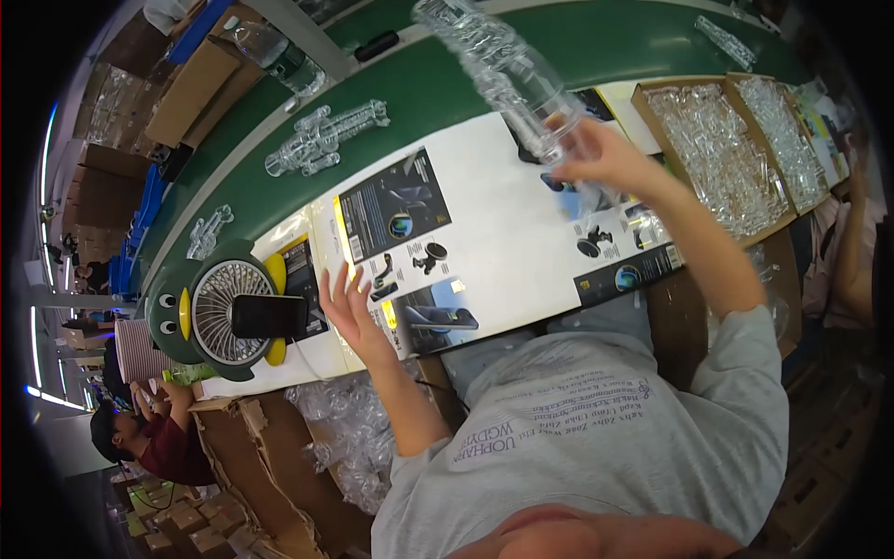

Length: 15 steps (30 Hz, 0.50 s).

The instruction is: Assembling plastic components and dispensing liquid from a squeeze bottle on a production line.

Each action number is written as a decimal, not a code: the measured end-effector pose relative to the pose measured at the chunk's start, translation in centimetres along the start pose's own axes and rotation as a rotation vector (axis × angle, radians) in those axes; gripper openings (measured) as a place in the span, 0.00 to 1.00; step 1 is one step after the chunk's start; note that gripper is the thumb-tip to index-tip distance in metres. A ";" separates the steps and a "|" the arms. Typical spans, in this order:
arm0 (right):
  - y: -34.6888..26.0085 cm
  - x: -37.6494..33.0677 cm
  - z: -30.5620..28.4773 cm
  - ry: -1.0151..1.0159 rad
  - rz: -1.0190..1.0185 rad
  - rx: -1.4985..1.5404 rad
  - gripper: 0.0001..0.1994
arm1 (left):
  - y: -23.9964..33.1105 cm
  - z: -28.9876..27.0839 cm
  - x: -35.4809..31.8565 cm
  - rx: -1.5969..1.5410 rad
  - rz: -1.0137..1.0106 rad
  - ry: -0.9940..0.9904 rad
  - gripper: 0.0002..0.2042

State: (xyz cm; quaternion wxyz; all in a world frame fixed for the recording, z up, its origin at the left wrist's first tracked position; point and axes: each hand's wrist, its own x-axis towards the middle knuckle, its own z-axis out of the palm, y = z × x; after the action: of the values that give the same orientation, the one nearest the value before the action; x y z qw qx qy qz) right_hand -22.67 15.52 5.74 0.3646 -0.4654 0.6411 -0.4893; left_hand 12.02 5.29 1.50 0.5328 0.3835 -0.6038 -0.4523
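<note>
The right hand (605, 154) is raised above the desk (419, 84), its grip clamped around the lower end of a stack of clear plastic trays (503, 70). The stack slants up and away from the hand, well clear of the surface.

The left hand (349, 307) is spread open, fingers apart, holding nothing. It hovers at the near edge of the flat printed cardboard sheets (494, 233) that lie on the desk; whether the palm touches them cannot be told.

Step in hand, as judged: the stack is being carried or held up for handling, with the free hand waiting over the printed sheets. The next move would call for a steady lowering of the stack, since it is long and gripped at one end only, and for the left hand to close on either the stack or a sheet.

Containers:
- A cardboard box (717, 154) on the right, open-topped and divided in two, is filled with clear plastic pieces of the same kind.
- A torn brown carton (251, 456) sits below the desk edge on the left; beside it lies a heap of clear plastic bags (358, 438).

Other items: two loose clusters of clear plastic pieces (321, 140) lie on the green surface farther out. A small green desk fan (223, 312) stands at the left, with a dark phone (270, 317) in front of its grille.
</note>
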 end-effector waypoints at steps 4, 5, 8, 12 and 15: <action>1.5 6.3 -9.9 0.316 -0.152 -0.677 0.30 | -3.2 -2.0 -2.0 0.143 0.022 -0.019 0.23; 0.9 7.6 -10.8 0.362 -0.165 -0.873 0.29 | -3.6 -2.3 -2.5 0.197 0.022 -0.014 0.22; 0.7 12.1 -14.6 0.383 -0.165 -1.272 0.29 | -3.7 -2.0 -3.6 0.456 0.106 0.023 0.18; 2.0 16.1 -17.9 0.113 -0.066 -1.453 0.31 | -3.1 -1.4 -3.8 0.730 0.336 0.062 0.13; 4.6 16.9 -20.7 0.168 -0.026 -1.481 0.32 | -3.3 -1.0 -4.0 0.636 0.308 0.076 0.12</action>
State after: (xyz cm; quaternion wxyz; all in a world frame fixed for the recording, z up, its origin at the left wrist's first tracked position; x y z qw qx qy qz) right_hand -48.01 5.74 6.40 -0.1006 -0.5577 0.8233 0.0327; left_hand 13.49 7.95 -2.77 0.4708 0.4513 -0.7448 -0.1413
